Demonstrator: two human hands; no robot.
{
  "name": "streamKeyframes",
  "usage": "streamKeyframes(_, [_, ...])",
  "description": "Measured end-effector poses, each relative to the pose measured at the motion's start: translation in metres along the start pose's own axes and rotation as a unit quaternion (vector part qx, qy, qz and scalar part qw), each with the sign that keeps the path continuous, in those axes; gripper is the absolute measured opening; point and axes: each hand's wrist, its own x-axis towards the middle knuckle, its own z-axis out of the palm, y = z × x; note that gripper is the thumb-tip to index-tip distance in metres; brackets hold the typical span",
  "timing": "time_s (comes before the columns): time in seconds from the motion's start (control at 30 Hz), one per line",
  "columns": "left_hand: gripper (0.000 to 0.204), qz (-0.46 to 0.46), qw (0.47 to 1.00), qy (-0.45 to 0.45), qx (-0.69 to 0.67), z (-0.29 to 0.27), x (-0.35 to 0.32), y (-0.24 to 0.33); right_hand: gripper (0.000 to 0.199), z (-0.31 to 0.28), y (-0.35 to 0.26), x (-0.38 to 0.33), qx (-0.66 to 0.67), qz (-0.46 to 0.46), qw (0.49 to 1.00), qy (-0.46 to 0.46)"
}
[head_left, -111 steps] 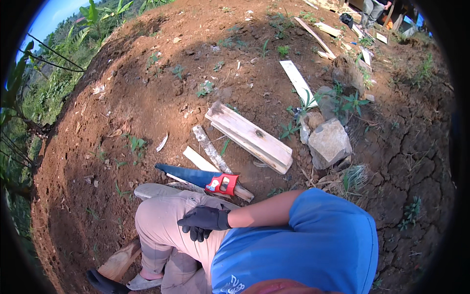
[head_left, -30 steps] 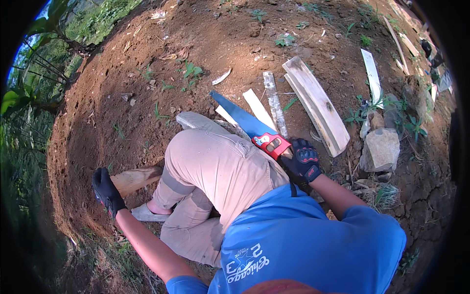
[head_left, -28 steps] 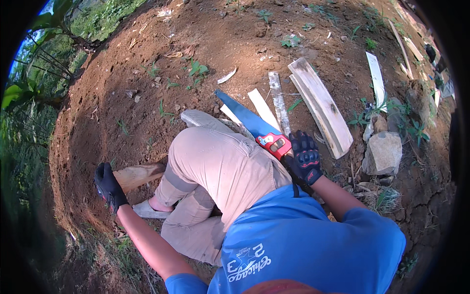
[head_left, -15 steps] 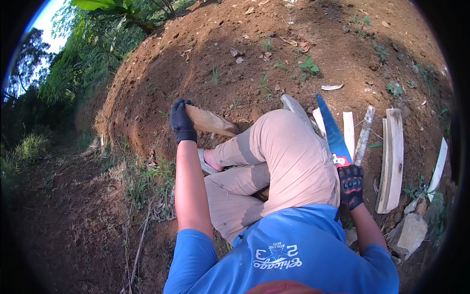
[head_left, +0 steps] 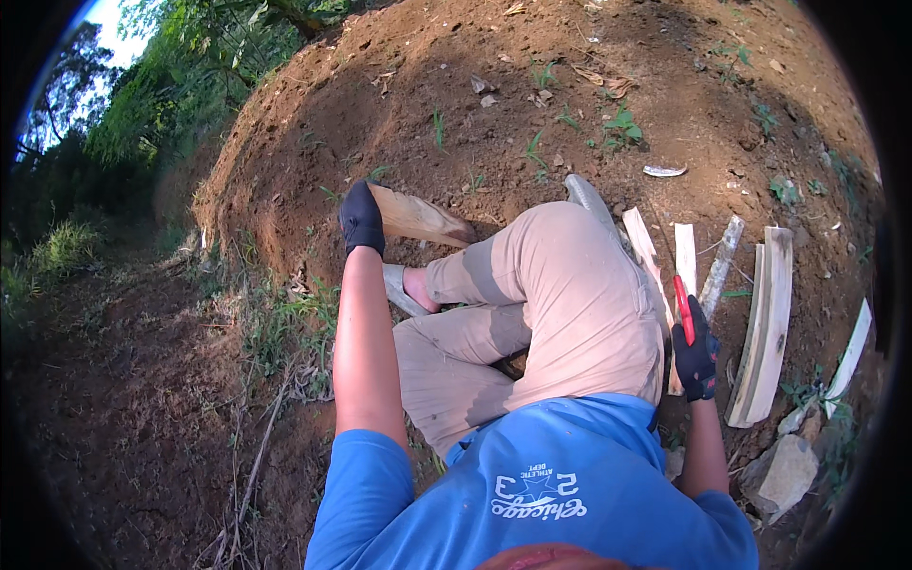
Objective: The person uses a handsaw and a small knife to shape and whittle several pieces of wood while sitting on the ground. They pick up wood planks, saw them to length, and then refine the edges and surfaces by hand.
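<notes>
A person in a blue shirt (head_left: 541,484) crouches on a red dirt mound (head_left: 456,104), the view having swung left over the past second so that the green slope now fills the left edge and the planks (head_left: 765,323) sit at the far right. The left hand (head_left: 362,217), gloved in black, has lifted a wood slab (head_left: 418,218) off the ground near the foot and now holds it closed around its near end (half a second ago it was in much the same grip, a second ago lower and beside the sandal). That suggests the slab is being brought over to the cutting spot. Its long axis runs roughly left to right in the picture, the free end pointing right and slightly down toward the bent knee (head_left: 560,247). The right hand (head_left: 698,356), also gloved, is wrapped around the red handle of a saw (head_left: 682,309), whose blade is now mostly hidden behind the leg; the handle points up the picture, beside the pale planks.
</notes>
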Motion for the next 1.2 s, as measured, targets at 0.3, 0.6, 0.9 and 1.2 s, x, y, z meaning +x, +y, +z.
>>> streamKeyframes(0.3, [0.06, 0.056, 0.98, 0.037, 0.188, -0.007, -0.041, 0.039, 0.042, -0.065, -0.099, -0.01, 0.144, -0.022, 0.978, 0.149])
streamKeyframes(0.6, [0.056, 0.023, 0.989, 0.026, 0.146, -0.012, -0.014, 0.023, 0.043, -0.003, -0.22, -0.039, 0.109, -0.351, 0.93, 0.008])
streamKeyframes(0.9, [0.059, 0.018, 0.982, 0.036, 0.183, -0.003, -0.009, 0.025, 0.04, 0.039, -0.23, -0.034, 0.168, -0.343, 0.921, -0.074])
streamKeyframes(1.2, [0.054, 0.024, 0.978, 0.068, 0.197, 0.003, -0.041, 0.043, 0.034, 0.095, -0.256, -0.015, 0.156, -0.402, 0.901, -0.042])
